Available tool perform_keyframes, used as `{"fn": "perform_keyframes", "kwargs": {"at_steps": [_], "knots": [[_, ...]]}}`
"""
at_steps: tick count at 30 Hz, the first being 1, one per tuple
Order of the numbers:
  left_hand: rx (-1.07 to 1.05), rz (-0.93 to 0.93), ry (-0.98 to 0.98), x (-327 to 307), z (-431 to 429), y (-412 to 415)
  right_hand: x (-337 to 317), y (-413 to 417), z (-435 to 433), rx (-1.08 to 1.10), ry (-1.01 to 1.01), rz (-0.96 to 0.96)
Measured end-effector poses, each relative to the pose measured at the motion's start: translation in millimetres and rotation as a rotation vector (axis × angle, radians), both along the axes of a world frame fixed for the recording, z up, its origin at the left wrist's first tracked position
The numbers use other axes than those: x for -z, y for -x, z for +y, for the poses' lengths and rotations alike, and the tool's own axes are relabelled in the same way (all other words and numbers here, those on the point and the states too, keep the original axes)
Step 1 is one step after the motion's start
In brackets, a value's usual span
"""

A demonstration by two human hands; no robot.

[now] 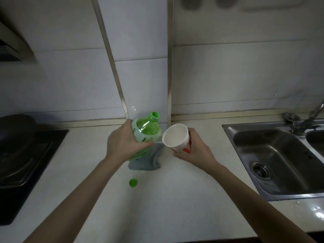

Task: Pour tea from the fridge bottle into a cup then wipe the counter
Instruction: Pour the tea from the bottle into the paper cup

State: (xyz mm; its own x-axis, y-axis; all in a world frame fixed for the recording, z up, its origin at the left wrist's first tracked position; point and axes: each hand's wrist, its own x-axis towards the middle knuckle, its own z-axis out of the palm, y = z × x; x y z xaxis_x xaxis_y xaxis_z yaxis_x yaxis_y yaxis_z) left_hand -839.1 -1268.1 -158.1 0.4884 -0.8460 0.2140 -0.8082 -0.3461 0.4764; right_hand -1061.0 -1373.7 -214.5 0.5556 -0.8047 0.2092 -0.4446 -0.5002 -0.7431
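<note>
My left hand (122, 142) grips a green plastic tea bottle (146, 131) around its body; the bottle has no cap and its open neck points up and slightly away. My right hand (192, 149) holds a white paper cup (175, 135) with red print, tilted so its mouth faces the bottle. The cup looks empty inside. Bottle and cup are close together, above the white counter (166, 199). A grey-blue cloth (149, 160) lies crumpled on the counter beneath the bottle, partly hidden by it. The green bottle cap (133, 182) lies on the counter nearer to me.
A steel sink (273, 158) with a tap (313, 116) is set into the counter at the right. A black stove (22, 163) with a dark pan (15, 127) stands at the left. White tiled wall runs along the back.
</note>
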Motion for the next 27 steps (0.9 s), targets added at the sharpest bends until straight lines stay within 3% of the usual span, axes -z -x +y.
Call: {"fn": "perform_keyframes", "kwargs": {"at_steps": [5, 13, 27], "knots": [[0.185, -0.358, 0.013, -20.8, 5.2, -15.6, -6.9, -4.0, 11.9, 0.051, 0.184, 0.093], [0.374, -0.685, -0.050, -5.8, 24.3, -41.4, 4.3, -7.4, 34.7, 0.060, 0.291, 0.198], [0.488, -1.064, -0.159, -26.1, 25.3, -52.6, 21.7, -33.6, 63.3, 0.051, 0.306, 0.165]]}}
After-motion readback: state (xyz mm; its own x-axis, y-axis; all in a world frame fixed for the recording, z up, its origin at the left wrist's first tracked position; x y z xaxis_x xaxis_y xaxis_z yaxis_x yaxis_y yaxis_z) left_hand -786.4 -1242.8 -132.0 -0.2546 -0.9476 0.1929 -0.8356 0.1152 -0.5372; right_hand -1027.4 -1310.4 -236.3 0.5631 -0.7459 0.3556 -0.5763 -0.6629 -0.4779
